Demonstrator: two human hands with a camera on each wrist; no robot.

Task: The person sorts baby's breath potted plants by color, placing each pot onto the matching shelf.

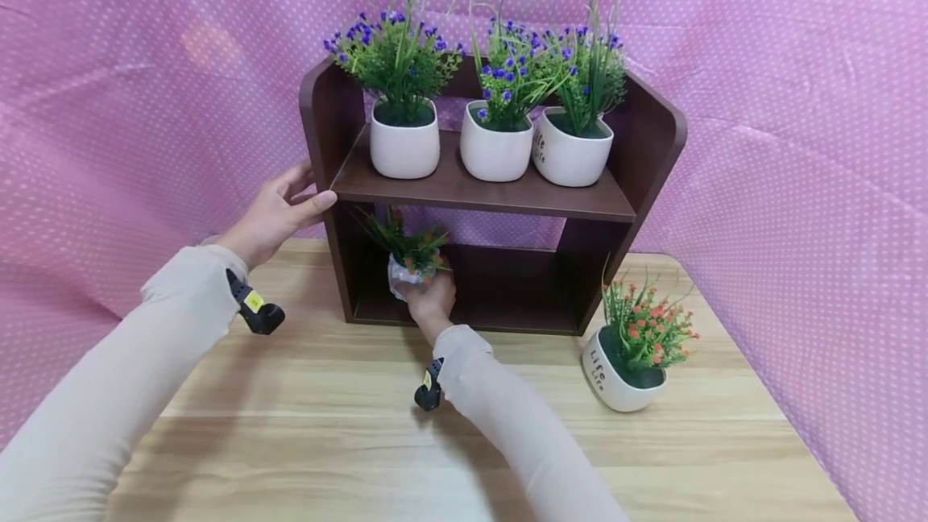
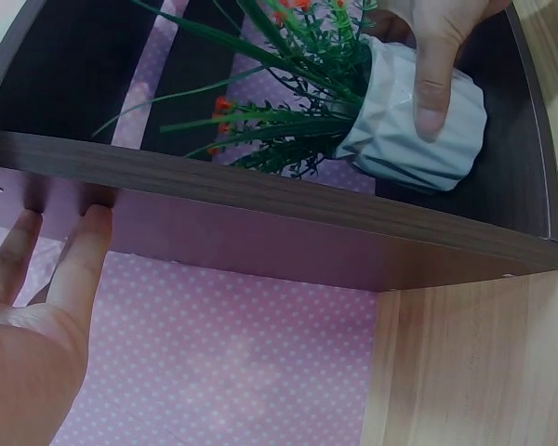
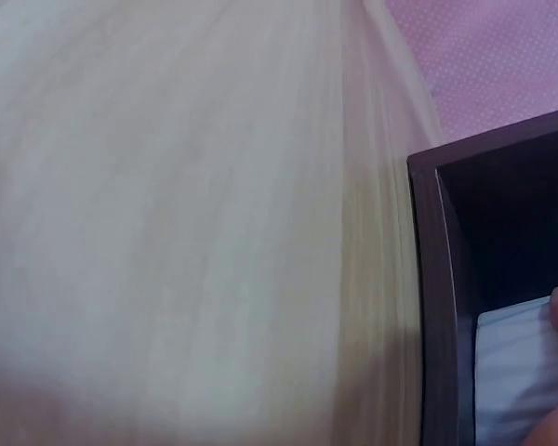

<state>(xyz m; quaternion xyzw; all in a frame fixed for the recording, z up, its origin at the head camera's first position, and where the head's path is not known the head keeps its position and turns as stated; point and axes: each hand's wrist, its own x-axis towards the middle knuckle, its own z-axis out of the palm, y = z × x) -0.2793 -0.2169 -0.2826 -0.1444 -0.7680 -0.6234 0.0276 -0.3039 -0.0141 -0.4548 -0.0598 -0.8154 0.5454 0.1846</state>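
Observation:
A dark brown two-level shelf (image 1: 478, 192) stands on a wooden table. My right hand (image 1: 429, 296) grips a small white ridged pot with orange-flowered greenery (image 1: 408, 258) inside the lower compartment, at its left; in the left wrist view the fingers (image 2: 432, 79) curl over the pot (image 2: 418, 139), and a sliver of the pot (image 3: 516, 372) shows in the right wrist view. My left hand (image 1: 279, 212) holds the shelf's left side panel (image 2: 260, 195), thumb at the front edge, fingers on the outer face.
Three white pots with purple flowers (image 1: 493, 123) stand on the upper shelf. Another white pot with orange flowers (image 1: 631, 353) sits on the table (image 1: 326, 425) to the right of the shelf. Pink dotted cloth (image 1: 797, 143) surrounds the scene.

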